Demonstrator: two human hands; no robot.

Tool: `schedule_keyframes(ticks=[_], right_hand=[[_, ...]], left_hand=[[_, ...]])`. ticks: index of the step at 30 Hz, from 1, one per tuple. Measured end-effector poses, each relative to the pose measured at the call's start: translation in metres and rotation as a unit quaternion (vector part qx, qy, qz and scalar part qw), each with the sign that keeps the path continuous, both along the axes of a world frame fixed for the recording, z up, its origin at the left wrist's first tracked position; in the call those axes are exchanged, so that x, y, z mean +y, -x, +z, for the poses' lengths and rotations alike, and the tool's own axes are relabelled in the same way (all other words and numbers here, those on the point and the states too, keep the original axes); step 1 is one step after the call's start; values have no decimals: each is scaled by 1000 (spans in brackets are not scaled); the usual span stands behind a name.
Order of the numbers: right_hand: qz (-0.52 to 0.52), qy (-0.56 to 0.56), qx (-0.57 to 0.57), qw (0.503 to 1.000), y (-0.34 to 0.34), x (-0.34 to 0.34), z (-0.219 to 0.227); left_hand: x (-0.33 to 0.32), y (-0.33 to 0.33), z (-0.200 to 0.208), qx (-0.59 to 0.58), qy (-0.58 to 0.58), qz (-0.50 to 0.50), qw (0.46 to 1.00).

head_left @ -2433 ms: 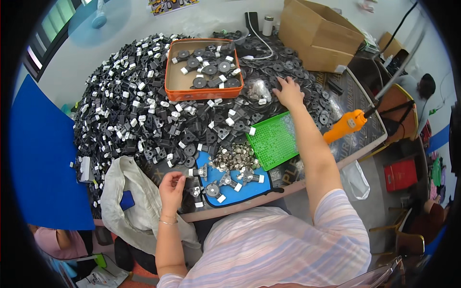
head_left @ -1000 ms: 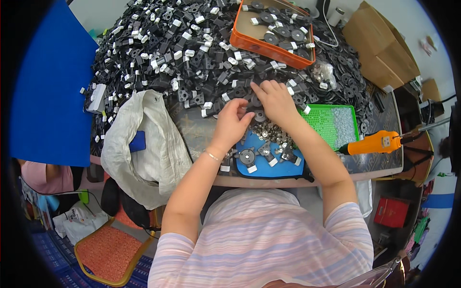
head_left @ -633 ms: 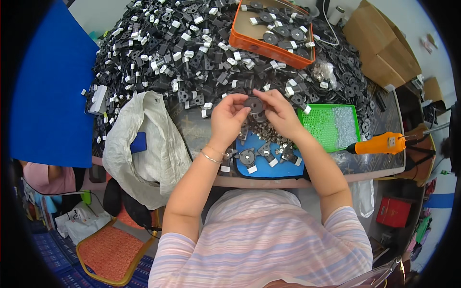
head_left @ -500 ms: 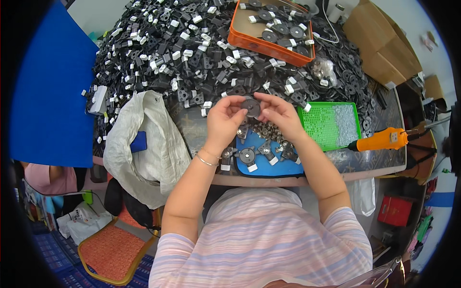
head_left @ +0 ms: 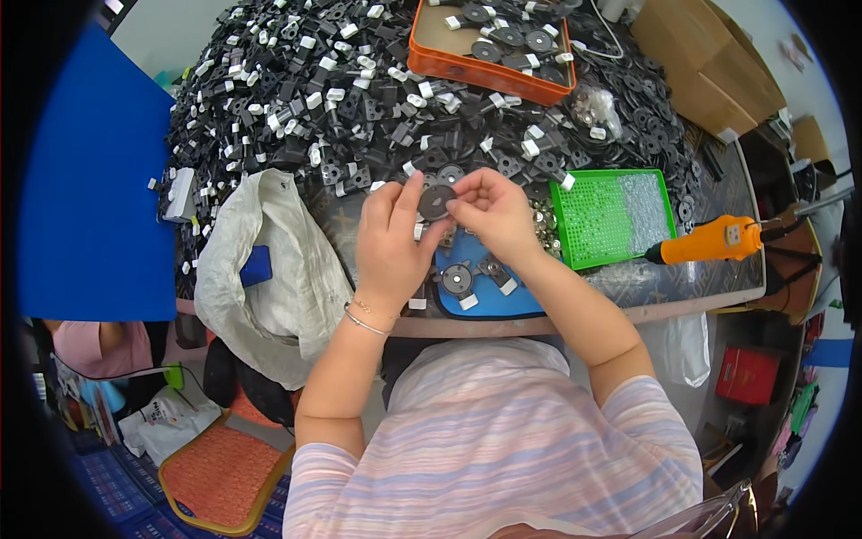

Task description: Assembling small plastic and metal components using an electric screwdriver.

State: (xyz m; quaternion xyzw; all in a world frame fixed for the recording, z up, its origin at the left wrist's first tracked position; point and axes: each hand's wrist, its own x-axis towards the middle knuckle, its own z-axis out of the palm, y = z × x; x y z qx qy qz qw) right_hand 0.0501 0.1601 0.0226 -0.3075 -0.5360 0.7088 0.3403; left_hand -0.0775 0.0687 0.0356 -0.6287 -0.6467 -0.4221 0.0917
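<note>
A round black disc (head_left: 437, 203) with a small central hole is held up between my two hands over the table. The thumb and fingers of my left hand (head_left: 388, 242) close around its left side. My right hand (head_left: 496, 214) pinches its right edge. Below lies a blue mat (head_left: 512, 304) bearing a black disc-shaped assembly with a white tip (head_left: 458, 280) and another black part with a white tip (head_left: 496, 272). Small shiny metal pieces (head_left: 545, 226) are heaped beside my right wrist, partly hidden by it.
A huge pile of black parts with white tips (head_left: 296, 99) covers the far table. An orange tin (head_left: 485, 74) holds several assemblies. At right are a green tray (head_left: 563, 220) of small silvery pieces, an orange electric screwdriver (head_left: 714, 241) and a cardboard box (head_left: 709, 67). A white sack (head_left: 296, 296) hangs at left.
Both hands and the disc have shifted slightly left in view. My left hand has turned, its fingers now pointing up more. The view itself has moved a little.
</note>
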Motion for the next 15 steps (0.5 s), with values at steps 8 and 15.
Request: schedule_keyframes(ticks=[8,15], right_hand=[[17,-55,-6,998,0,-8,-8],[-14,-56,-90,994,-43,-1,-15]], left_hand=[[2,9,-7,-20,83,-16,996],[11,17,-12,-81,303,-142,939]])
